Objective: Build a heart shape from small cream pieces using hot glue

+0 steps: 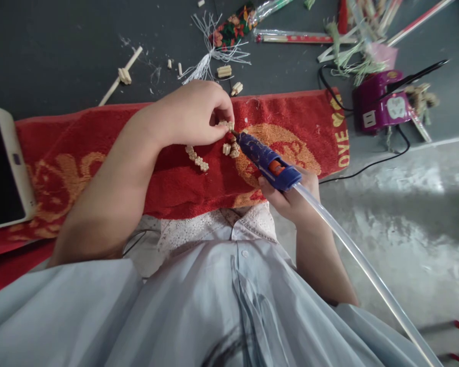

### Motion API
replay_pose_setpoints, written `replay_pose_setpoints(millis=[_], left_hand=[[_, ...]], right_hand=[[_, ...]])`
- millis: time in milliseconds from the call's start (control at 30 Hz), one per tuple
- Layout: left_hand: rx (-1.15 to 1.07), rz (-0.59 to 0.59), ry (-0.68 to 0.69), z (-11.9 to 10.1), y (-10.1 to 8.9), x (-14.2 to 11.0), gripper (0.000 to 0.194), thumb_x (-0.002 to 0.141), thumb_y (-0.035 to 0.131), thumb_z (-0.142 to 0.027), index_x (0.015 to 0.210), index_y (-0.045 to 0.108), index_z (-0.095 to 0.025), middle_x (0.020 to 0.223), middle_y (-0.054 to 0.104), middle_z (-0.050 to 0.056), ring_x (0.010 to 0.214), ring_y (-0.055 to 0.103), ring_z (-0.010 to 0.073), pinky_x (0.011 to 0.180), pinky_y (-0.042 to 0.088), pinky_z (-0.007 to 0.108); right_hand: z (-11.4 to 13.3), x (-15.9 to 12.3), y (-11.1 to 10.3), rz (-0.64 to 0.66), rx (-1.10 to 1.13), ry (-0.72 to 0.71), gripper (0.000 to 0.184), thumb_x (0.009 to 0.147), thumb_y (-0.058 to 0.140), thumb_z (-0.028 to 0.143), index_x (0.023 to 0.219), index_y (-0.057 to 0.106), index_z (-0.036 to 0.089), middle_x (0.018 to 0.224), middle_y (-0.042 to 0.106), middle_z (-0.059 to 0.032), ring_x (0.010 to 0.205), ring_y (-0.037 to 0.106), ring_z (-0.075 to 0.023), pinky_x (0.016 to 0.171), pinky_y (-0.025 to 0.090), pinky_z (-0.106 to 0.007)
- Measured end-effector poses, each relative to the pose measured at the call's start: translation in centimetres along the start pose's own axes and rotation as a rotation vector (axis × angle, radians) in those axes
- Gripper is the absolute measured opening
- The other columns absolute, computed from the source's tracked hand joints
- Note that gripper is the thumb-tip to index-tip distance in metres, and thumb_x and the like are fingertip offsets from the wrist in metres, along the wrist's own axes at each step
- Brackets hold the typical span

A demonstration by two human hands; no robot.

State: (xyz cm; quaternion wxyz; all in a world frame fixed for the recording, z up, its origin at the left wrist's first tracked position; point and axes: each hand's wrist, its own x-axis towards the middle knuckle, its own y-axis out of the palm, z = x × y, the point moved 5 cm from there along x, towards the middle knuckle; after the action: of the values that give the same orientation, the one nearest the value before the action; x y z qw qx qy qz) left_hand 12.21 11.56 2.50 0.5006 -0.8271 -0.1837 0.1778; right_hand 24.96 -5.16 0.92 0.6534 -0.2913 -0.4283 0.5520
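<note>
My right hand is wrapped round a blue hot glue gun with a long clear glue stick running out of its back. The gun's nozzle meets a small cluster of short pale sticks, which my left hand pinches between thumb and fingers. Just below the nozzle, more little bundles of cut sticks lie on the red towel. A joined chain of such bundles rests beneath my left hand, partly hidden by it.
Two loose bundles and a long stick with a bundle on it lie on the dark table beyond the towel. A purple box with cords stands at right, near wrapped sticks. A white-framed tablet sits at left.
</note>
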Motion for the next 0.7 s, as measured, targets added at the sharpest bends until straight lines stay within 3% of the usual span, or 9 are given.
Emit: replay_pose_setpoints(millis=[400,700], left_hand=[[-0.040,-0.010,0.009,-0.15,-0.19,-0.03,0.023,0.080,0.058,-0.018,0.091,0.077,-0.013,0.079,0.067,0.001,0.067,0.055,0.0102,0.071,0.045,0.026],[-0.044,-0.015,0.013,-0.05,-0.10,-0.03,0.027,0.079,0.054,-0.023,0.091,0.077,-0.015,0.082,0.068,0.002,0.067,0.056,0.0111,0.071,0.047,0.028]], right_hand=[[-0.40,-0.20,0.12,0.002,0.065,0.004,0.023,0.088,0.052,0.040,0.073,0.049,0.023,0.062,0.057,-0.0002,0.051,0.052,-0.0136,0.048,0.037,-0.026],[0.07,0.11,-0.10,-0.008,0.035,-0.021,0.034,0.089,0.050,0.036,0.063,0.031,0.025,0.055,0.047,0.0019,0.044,0.040,-0.0105,0.044,0.028,-0.027]])
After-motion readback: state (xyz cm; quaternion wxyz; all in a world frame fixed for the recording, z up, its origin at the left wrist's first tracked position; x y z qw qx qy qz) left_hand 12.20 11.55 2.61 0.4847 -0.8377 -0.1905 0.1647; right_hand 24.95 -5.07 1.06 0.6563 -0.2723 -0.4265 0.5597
